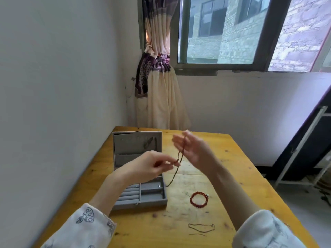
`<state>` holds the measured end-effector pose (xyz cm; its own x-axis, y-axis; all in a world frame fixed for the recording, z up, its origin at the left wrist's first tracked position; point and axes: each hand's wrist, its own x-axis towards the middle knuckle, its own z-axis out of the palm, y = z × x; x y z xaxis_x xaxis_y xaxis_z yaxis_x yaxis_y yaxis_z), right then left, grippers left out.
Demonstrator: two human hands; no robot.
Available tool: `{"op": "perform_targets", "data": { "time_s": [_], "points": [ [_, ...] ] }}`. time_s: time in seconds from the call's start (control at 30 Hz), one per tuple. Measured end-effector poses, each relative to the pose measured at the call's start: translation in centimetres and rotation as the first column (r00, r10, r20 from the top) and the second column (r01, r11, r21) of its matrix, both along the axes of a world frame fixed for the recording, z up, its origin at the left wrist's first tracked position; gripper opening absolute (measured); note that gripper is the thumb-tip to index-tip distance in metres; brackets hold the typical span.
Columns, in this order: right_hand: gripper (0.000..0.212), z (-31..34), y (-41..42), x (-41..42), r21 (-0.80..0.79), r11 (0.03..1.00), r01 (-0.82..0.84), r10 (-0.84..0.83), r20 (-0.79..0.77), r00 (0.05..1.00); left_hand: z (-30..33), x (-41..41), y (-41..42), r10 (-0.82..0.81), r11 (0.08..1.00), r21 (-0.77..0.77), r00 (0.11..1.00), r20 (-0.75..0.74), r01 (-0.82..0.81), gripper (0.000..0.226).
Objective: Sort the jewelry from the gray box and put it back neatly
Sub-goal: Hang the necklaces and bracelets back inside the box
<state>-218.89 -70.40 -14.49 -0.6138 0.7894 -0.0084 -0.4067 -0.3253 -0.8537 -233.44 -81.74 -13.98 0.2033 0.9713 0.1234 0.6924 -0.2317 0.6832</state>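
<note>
The gray jewelry box stands open on the wooden table, its lid upright with a dark piece hanging inside. A thin dark beaded necklace stretches between my hands above the table. My left hand pinches its lower part just over the box. My right hand is raised with fingers spread, the strand looped over them. One loose end dangles toward the table. A red bead bracelet lies to the right of the box. A thin dark cord lies near the front edge.
The table's left side sits against a white wall. A tied curtain and a window are behind the table. A white metal frame stands on the floor at the right.
</note>
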Motion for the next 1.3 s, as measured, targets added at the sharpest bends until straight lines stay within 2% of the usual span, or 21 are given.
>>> {"op": "perform_targets", "data": {
  "time_s": [0.07, 0.13, 0.2, 0.3, 0.37, 0.43, 0.53, 0.6, 0.67, 0.73, 0.8, 0.87, 0.93, 1.03, 1.2, 1.3],
  "points": [
    [0.035, -1.7, -1.4, -0.2, 0.132, 0.951, -0.278, 0.243, 0.236, 0.941, 1.2, 0.0, 0.1, 0.059, 0.99, 0.132, 0.997, -0.054, -0.051, 0.018],
    [0.043, -2.9, -2.7, -0.1, 0.077, 0.879, -0.47, 0.425, 0.319, 0.847, 1.9, -0.7, 0.1, 0.187, 0.954, 0.25, 0.98, -0.068, -0.165, 0.013],
    [0.044, -3.4, -3.5, 0.3, -0.018, 0.866, -0.5, 0.482, 0.302, 0.823, 1.6, -1.6, -0.1, 0.294, 0.926, 0.261, 0.955, -0.042, -0.274, 0.012],
    [0.036, -2.9, -4.0, 1.2, -0.098, 0.861, -0.5, 0.509, 0.119, 0.853, -0.7, -2.6, -0.7, 0.357, 0.928, 0.102, 0.934, 0.036, -0.359, 0.011],
    [0.028, -2.1, -4.1, 1.5, -0.137, 0.874, -0.466, 0.461, -0.067, 0.885, -2.8, -2.4, -1.2, 0.349, 0.937, -0.037, 0.923, 0.16, -0.348, 0.007],
    [0.022, -1.7, -3.7, 1.3, -0.21, 0.922, -0.327, 0.276, -0.237, 0.931, -4.7, -1.6, -1.9, 0.32, 0.945, -0.153, 0.912, 0.259, -0.288, 0.005],
    [0.024, -1.7, -2.5, 0.8, -0.273, 0.955, -0.114, 0.02, -0.324, 0.946, -6.3, 0.0, -2.4, 0.229, 0.957, -0.235, 0.943, 0.24, -0.172, 0.008],
    [0.024, -2.5, -2.2, 0.4, -0.167, 0.986, -0.003, -0.028, -0.18, 0.983, -6.4, 0.8, -2.3, 0.169, 0.969, -0.202, 0.98, 0.105, -0.145, 0.012],
    [0.021, -3.8, -2.6, 0.4, 0.073, 0.997, 0.033, -0.041, 0.104, 0.994, -5.7, 1.2, -2.0, 0.167, 0.982, -0.09, 0.986, -0.003, -0.167, 0.015],
    [0.023, -5.1, -3.4, 0.7, 0.212, 0.972, -0.1, 0.034, 0.291, 0.956, -4.9, 1.1, -1.9, 0.233, 0.971, 0.065, 0.972, -0.044, -0.23, 0.016],
    [0.028, -5.9, -4.3, 1.1, 0.215, 0.938, -0.271, 0.175, 0.379, 0.909, -4.2, 0.7, -1.9, 0.312, 0.931, 0.203, 0.95, -0.008, -0.304, 0.015],
    [0.031, -6.3, -4.8, 1.4, 0.19, 0.914, -0.358, 0.247, 0.437, 0.865, -4.0, 0.3, -2.1, 0.364, 0.894, 0.254, 0.929, 0.071, -0.369, 0.013],
    [0.031, -6.5, -5.3, 1.5, 0.195, 0.891, -0.411, 0.278, 0.482, 0.831, -4.2, -0.2, -2.3, 0.4, 0.881, 0.221, 0.908, 0.128, -0.419, 0.017],
    [0.02, -6.4, -5.8, 1.7, 0.233, 0.858, -0.458, 0.302, 0.494, 0.816, -5.0, -0.7, -2.6, 0.451, 0.875, 0.11, 0.876, 0.171, -0.472, 0.02],
    [0.02, -5.9, -5.5, 1.6, 0.168, 0.905, -0.39, 0.314, 0.353, 0.881, -6.9, -0.5, -3.1, 0.437, 0.899, -0.197, 0.763, 0.475, -0.392, 0.018],
    [0.018, -5.6, -5.4, 1.3, 0.138, 0.938, -0.319, 0.269, 0.294, 0.917, -7.4, -0.3, -3.1, 0.426, 0.904, -0.244, 0.703, 0.569, -0.351, 0.012]
  ]
}}
